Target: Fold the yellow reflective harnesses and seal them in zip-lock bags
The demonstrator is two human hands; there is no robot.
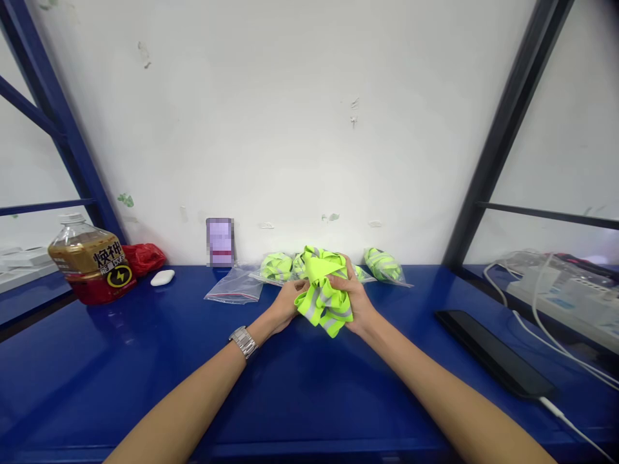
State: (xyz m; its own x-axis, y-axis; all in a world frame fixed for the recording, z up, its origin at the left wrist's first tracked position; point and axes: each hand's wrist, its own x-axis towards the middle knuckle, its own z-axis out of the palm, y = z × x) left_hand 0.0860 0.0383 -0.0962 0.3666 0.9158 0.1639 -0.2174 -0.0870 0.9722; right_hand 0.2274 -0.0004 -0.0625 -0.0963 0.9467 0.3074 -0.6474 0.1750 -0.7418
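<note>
A crumpled bundle of neon-yellow reflective straps (323, 290) with silver-grey stripes is held above the blue table, loops hanging from its lower side. My right hand (356, 298) is closed around its right side, the fingers partly behind the fabric. On the left edge, my left hand (289, 304) grips the bundle with bent fingers, some of them hidden. Behind the hands, near the wall, lie bagged neon-yellow bundles, one at left (276, 267) and another at right (383, 265). A flat clear zip bag (235, 283) rests left of my left hand.
On the left stand a large drink bottle (94, 261), a red plastic bag (144, 258) and a white earphone case (162, 278). A phone (220, 243) leans against the wall. To the right lies a black phone (496, 351) on a white cable (556, 409), near a power strip (575, 293).
</note>
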